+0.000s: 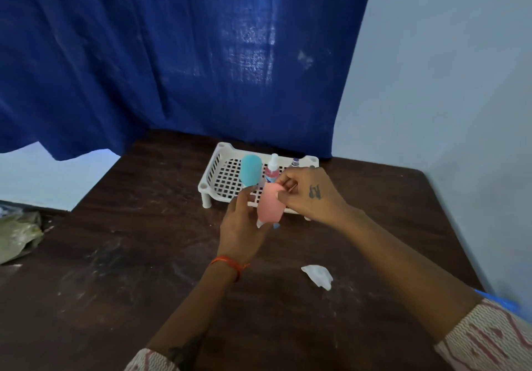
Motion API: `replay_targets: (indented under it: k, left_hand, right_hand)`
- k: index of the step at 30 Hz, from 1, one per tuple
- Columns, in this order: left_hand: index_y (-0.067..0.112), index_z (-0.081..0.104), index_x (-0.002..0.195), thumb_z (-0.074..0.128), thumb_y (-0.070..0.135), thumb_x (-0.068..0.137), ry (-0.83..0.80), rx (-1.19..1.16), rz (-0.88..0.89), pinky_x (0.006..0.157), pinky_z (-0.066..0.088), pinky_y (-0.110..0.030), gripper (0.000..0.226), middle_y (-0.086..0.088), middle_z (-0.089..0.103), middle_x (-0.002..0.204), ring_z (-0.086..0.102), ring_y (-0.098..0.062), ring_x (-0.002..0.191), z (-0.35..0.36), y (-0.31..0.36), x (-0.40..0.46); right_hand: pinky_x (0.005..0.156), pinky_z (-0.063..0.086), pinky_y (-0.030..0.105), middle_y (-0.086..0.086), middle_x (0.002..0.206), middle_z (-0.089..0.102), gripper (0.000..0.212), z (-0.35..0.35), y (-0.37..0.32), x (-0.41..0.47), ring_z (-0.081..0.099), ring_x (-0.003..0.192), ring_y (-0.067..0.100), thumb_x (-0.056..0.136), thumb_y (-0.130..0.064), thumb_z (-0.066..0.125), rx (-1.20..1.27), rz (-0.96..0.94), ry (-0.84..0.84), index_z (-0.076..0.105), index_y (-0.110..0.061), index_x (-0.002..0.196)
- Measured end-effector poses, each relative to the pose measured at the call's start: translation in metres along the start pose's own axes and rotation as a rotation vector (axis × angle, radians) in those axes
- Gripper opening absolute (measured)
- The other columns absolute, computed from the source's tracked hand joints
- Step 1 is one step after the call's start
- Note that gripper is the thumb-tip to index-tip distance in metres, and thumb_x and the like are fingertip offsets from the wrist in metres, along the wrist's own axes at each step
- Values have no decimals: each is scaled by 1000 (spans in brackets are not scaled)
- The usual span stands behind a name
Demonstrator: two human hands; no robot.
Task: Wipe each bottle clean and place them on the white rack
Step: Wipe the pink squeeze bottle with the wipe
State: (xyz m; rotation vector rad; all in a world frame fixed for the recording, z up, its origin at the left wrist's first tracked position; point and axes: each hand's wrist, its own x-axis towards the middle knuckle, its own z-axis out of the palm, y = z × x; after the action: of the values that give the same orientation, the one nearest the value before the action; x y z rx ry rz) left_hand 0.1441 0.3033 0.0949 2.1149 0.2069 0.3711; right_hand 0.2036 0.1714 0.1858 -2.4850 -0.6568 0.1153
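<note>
So far three bottles stand on the white rack point(221, 166); my left hand point(240, 226) and right hand point(309, 195) both grip the pink bottle point(269, 206) just before it, unplaced.

Rack point(218, 166) left half open; teal bottle point(251, 169), spray bottle point(272, 170) crowd centre-right.

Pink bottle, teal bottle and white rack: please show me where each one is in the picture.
pink bottle point(269, 205): head view, middle of its body.
teal bottle point(251, 169): head view, its upper rounded body.
white rack point(220, 156): head view, its far left rim.
</note>
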Motion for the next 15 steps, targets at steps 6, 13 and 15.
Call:
replay_targets:
  k: [6,13,15]
  left_hand:
    - [17,45,132,88,22,59,38,-7,0,93,51,-46,85,-7,50,133,53,-23,117,-32,-20,40]
    - [17,45,131,87,17,60,37,50,1,94,48,-40,83,-7,52,128,53,-21,113,-54,-41,80]
    - [16,45,131,87,17,61,25,69,5,92,49,-40,82,-7,52,127,53,-22,113,-56,-47,90]
  right_hand:
    - [76,54,30,1,93,70,21,2,-19,50,64,81,11,80,-11,64,22,-77,4,69,-13,100]
    - [80,51,27,-1,94,70,19,9,-35,102,61,80,8,81,-12,64,-17,-150,9,69,-16,99]
    - [80,52,28,-1,92,70,18,12,-38,116,60,79,7,81,-12,63,-27,-176,7,69,-16,98]
